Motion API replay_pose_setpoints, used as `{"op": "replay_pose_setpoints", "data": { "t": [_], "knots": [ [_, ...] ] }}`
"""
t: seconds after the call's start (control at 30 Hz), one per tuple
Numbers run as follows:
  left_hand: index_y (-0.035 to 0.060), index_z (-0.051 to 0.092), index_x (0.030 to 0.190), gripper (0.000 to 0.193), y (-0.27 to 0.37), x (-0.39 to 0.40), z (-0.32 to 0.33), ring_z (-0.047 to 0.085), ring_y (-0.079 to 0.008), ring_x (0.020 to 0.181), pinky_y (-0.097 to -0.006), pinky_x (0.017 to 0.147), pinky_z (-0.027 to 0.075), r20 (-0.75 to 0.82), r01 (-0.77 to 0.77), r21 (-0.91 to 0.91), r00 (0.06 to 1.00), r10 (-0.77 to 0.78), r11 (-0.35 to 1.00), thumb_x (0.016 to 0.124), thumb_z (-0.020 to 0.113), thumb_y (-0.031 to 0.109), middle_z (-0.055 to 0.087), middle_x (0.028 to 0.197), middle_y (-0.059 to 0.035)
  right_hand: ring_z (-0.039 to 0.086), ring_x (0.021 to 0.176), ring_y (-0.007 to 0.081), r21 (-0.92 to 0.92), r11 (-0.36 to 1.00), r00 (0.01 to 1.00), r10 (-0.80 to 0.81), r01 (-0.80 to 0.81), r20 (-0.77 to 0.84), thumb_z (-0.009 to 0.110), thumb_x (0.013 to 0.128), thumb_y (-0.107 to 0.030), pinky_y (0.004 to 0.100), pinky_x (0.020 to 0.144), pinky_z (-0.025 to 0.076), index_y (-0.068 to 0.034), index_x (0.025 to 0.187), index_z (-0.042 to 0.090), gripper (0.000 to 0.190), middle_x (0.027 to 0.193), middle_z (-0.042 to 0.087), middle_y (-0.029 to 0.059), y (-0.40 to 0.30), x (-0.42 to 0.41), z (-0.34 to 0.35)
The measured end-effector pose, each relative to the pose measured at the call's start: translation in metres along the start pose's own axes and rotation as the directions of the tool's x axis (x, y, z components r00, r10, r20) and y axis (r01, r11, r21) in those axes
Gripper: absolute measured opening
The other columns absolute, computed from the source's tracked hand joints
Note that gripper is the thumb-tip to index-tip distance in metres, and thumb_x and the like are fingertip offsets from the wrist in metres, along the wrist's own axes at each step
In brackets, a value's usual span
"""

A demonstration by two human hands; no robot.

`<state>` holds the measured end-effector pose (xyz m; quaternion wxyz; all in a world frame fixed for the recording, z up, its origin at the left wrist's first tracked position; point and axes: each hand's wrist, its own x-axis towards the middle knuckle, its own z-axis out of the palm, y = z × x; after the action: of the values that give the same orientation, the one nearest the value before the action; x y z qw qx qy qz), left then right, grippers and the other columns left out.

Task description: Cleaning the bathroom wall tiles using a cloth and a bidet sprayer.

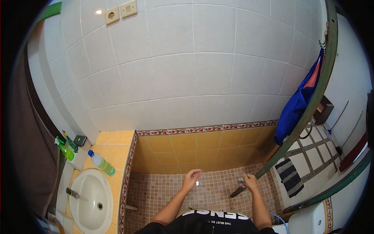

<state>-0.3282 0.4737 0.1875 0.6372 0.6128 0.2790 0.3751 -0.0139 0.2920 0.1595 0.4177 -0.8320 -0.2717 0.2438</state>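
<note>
My left hand (191, 177) is raised above the mosaic-tiled floor (213, 193), palm turned inward, fingers loosely bent and apart, with nothing in it. On the right, my right hand (250, 182) has its fingers curled at a metal door handle (241, 183) near the edge of a green door (304, 120). The fingers partly cover the handle. Seen almost edge-on, the door stands ajar between the bathroom and the tiled space beyond it.
To the left, a washbasin (91, 201) with a tap (72, 193) is set in a yellow-tiled counter (117, 137). A plastic bottle (101, 163) and a spray bottle (65, 149) stand nearby. Blue cloth (295, 108) hangs from the door. A striped mat (289, 177) and toilet cistern (309, 220) are at right.
</note>
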Motion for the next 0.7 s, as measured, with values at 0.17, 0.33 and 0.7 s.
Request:
{"op": "replay_pose_setpoints", "data": {
  "t": [0.17,0.33,0.7],
  "knots": [
    [0.0130,0.031,0.144,0.049,0.032,0.023,0.018,0.051,-0.0214,0.119,-0.0387,0.100,0.042,0.055,0.157,-0.206,0.987,-0.149,0.966,0.101,0.037,0.037,0.044,0.141,-0.0096,0.060,0.078,0.0148,0.547,0.761,0.937,-0.278,0.349,-0.210,0.050,0.099,-0.030,0.0344,0.064,0.055,0.000,0.107,0.055,0.032,0.096,0.062,0.0115,-0.178,-0.049,0.108],
    [0.0231,0.015,0.150,0.059,0.083,0.052,0.029,0.043,-0.0256,0.127,-0.0396,0.105,0.037,0.002,0.097,-0.735,0.990,-0.141,0.671,0.100,0.028,0.051,0.035,0.147,-0.0098,0.029,0.135,0.0423,0.184,0.700,0.703,-0.708,0.690,0.059,0.040,0.100,-0.030,0.0476,0.107,0.028,-0.002,0.133,0.044,0.043,0.143,0.037,0.0261,-0.234,-0.067,0.165],
    [0.0142,0.027,0.146,0.058,0.158,0.177,-0.048,0.038,-0.0278,0.134,-0.0453,0.104,0.038,-0.188,-0.221,-0.718,0.975,0.121,0.660,0.101,0.019,0.049,0.030,0.152,0.0003,0.019,0.141,0.0387,-0.162,0.519,0.509,-0.855,0.839,-0.100,0.049,0.096,-0.025,0.0428,0.115,0.018,0.000,0.142,0.034,0.055,0.150,0.027,0.0232,-0.351,0.113,0.014]
  ]
}}
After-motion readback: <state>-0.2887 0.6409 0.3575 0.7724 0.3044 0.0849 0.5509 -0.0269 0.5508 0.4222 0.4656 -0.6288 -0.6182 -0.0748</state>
